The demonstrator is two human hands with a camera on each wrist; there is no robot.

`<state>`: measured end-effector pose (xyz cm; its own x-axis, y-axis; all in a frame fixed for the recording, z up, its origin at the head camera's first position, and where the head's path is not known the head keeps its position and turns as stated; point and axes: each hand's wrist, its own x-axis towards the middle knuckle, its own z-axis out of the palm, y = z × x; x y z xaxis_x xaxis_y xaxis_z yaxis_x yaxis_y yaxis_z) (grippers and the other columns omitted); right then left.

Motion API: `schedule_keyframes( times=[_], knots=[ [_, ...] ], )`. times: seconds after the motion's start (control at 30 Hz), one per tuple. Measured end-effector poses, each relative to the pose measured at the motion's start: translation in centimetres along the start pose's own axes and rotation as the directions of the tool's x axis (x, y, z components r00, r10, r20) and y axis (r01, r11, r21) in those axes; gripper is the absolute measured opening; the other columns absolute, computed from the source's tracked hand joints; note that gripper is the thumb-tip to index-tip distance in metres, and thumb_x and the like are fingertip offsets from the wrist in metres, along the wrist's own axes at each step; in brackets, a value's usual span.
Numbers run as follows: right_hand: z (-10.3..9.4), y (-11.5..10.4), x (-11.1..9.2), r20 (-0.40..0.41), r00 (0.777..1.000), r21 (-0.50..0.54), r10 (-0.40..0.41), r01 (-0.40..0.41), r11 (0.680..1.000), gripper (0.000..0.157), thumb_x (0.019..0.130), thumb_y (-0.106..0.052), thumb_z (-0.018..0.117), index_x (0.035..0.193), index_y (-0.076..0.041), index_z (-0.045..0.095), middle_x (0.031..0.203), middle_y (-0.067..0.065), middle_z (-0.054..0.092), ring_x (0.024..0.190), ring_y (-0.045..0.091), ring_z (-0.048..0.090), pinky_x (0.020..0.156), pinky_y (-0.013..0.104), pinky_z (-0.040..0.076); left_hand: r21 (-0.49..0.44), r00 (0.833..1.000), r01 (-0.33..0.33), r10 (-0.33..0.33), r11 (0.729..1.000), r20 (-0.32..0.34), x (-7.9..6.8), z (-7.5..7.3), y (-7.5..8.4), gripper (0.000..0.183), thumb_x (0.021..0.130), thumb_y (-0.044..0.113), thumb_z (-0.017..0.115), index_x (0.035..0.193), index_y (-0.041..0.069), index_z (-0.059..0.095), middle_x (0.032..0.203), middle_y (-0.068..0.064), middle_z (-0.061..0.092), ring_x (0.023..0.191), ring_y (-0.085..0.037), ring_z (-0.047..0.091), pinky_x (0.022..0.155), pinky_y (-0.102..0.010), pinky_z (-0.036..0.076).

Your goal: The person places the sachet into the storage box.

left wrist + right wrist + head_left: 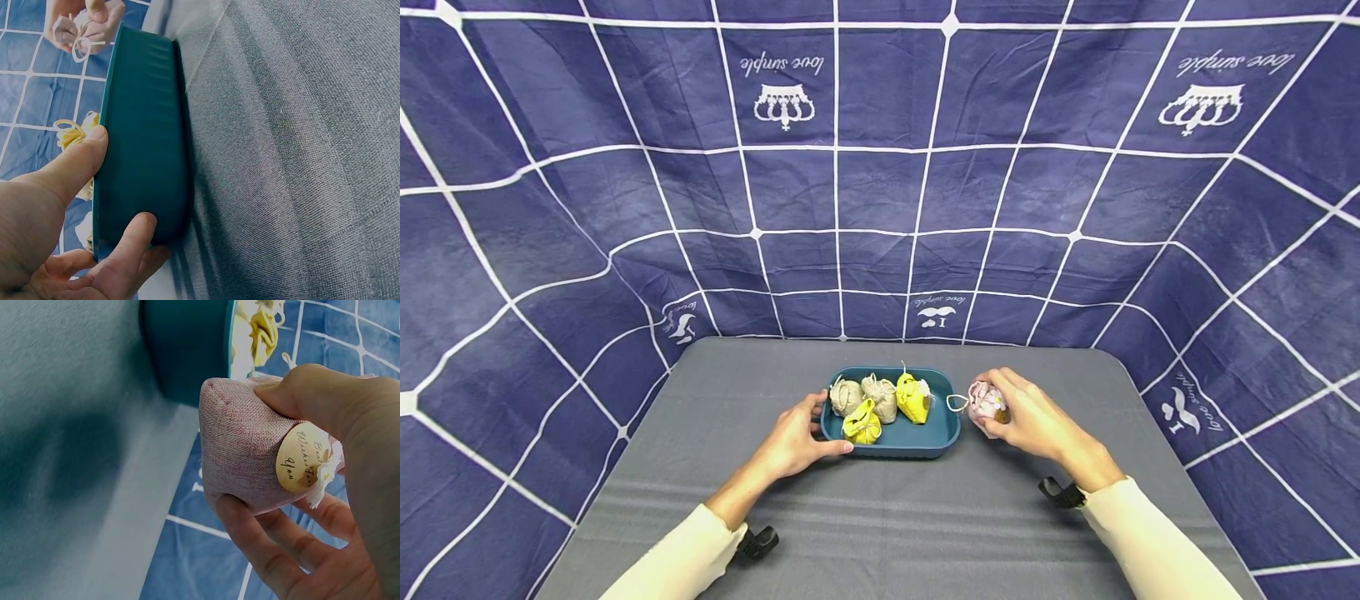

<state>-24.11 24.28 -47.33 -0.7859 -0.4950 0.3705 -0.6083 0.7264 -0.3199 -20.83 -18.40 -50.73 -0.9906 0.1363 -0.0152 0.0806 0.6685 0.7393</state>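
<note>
My right hand grips a pink drawstring pouch between thumb and fingers, just right of the teal tray. A round tag with writing and a white flower hang on the pouch, and its white cord loop points toward the tray. With thumb and fingers my left hand holds the tray's left end, the thumb at the rim in the left wrist view. Inside the tray lie a yellow pouch with a white flower, another yellow pouch and two beige pouches.
The tray stands on a grey cloth-covered table. A blue curtain with white grid lines rises behind the table and along both sides. Black straps with small mounts sit on both wrists.
</note>
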Motion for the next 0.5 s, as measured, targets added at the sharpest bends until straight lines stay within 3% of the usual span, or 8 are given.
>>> schedule_keyframes(
  times=[0.5],
  knots=[
    [0.6,-2.7,2.3,0.048,0.998,0.016,-0.037,0.036,0.999,0.057,0.092,-0.021,0.098,0.142,-0.017,0.071,0.13,0.001,0.075,0.107,0.015,0.075,0.091,0.041,0.069,-0.004,1.0,-0.003,0.003,1.0,-0.001,-0.1,0.0,0.0,0.111,0.082,0.031,0.109,0.168,-0.007,0.051,0.159,-0.027,0.069,0.124,-0.037,0.084,0.109,-0.053,0.068]
  ],
)
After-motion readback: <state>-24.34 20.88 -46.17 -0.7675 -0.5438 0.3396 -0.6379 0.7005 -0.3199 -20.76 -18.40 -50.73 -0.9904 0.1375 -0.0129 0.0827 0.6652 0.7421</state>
